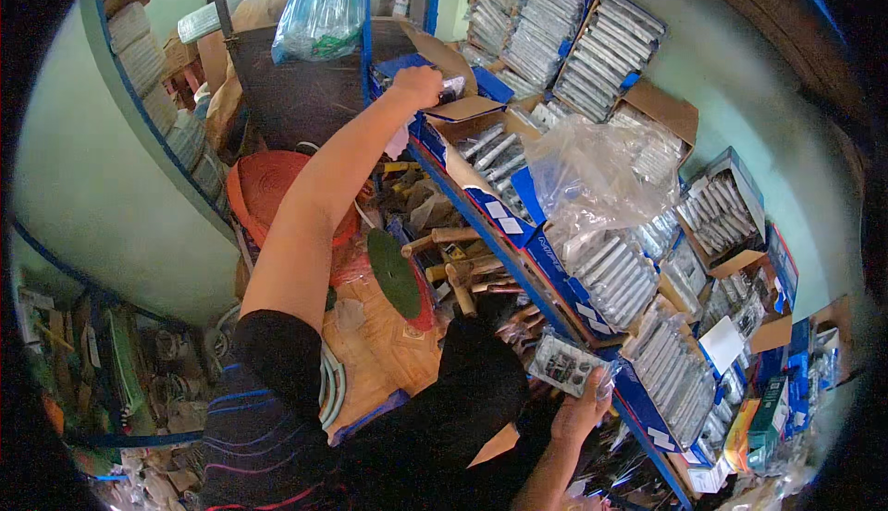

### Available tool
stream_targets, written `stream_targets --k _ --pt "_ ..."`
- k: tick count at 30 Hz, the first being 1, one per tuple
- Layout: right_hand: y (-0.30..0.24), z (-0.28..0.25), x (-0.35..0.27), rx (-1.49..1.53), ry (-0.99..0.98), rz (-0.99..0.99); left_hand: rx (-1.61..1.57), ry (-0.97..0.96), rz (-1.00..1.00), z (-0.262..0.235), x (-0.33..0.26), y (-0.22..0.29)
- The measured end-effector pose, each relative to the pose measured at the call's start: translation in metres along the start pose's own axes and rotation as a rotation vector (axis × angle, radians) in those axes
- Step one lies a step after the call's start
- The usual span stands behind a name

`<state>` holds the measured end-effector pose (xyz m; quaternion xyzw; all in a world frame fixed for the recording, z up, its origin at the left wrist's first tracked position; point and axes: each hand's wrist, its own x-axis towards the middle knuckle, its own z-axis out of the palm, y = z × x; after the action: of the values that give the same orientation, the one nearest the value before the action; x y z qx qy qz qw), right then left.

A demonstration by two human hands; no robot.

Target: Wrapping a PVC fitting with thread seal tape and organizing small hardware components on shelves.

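My right hand (581, 411) grips a clear-wrapped pale electrical wall plate (561, 366) with dark parts showing in its face. It is held low, in front of the shelf's edge. My left arm stretches far forward, and my left hand (419, 87) is closed at an opened blue cardboard box (398, 69) with raised brown flaps. A dark, shiny packet (451, 88) shows beside its fingers; whether they hold it is hard to see. A larger open box (481, 198) of silvery wrapped packs lies just right of that hand.
Blue-edged shelf (546, 291) runs diagonally, crowded with open boxes of wrapped packs (614, 275). A loose clear plastic sheet (601, 173) lies over some boxes. Below stand wooden tool handles (460, 291), a green disc (392, 273) and a red coiled roll (264, 192). A blue bag (324, 7) hangs ahead.
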<state>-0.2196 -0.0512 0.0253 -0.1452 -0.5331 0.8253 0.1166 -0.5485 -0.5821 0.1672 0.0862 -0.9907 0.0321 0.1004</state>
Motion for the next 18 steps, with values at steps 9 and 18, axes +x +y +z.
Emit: stream_targets --k 9,18 --pt "-0.01 0.003 0.0 -0.008 -0.034 -0.015 -0.105 -0.248 -0.056 0.002 0.015 0.001" --pt "-0.012 0.01 -0.004 -0.009 -0.034 0.032 0.104 -0.04 -0.028 0.015 -0.001 -0.025"
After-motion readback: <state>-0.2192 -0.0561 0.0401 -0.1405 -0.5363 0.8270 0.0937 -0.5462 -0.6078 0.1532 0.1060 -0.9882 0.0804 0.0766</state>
